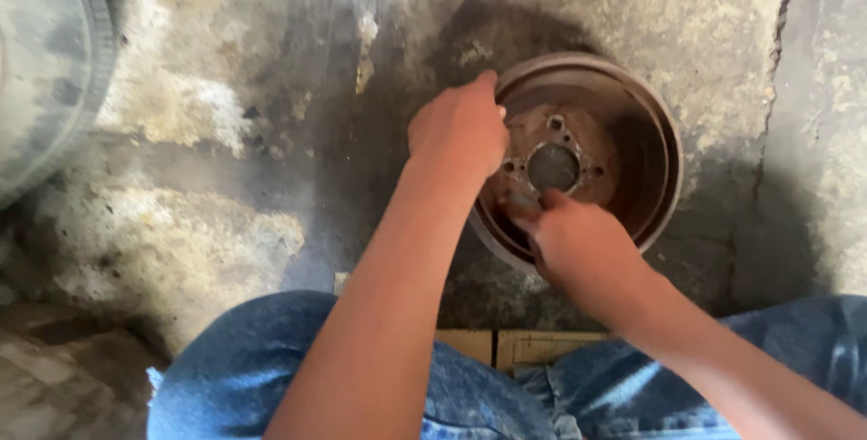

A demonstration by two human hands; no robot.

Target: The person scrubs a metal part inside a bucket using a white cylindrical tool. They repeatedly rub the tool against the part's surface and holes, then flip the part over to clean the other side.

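From the head camera, a rusty brake drum (623,146) lies open side up on the stained concrete floor (226,133), just ahead of the person's knees. The left hand (459,128) is curled over the drum's near-left rim, fingers bent down across the edge; whether they actually clamp the metal I cannot tell, since the knuckles hide the fingertips. The right hand (573,237) rests on the lower rim with its fingers reaching inside toward the hub plate (553,164), loosely closed, and what they pinch, if anything, is hidden.

The drum looks like thick cast metal, so it is probably heavy and wholly rigid (no give anywhere). Its rust-scaled surface should offer friction rather than slip, though it may shed grit. The rim is the likely place to grip, one hand on each side.

The floor is rough, cracked and oil-dark, hard under a dropped weight. A tyre (50,60) stands at the upper left, well apart. Blue jeans (244,359) fill the lower edge.
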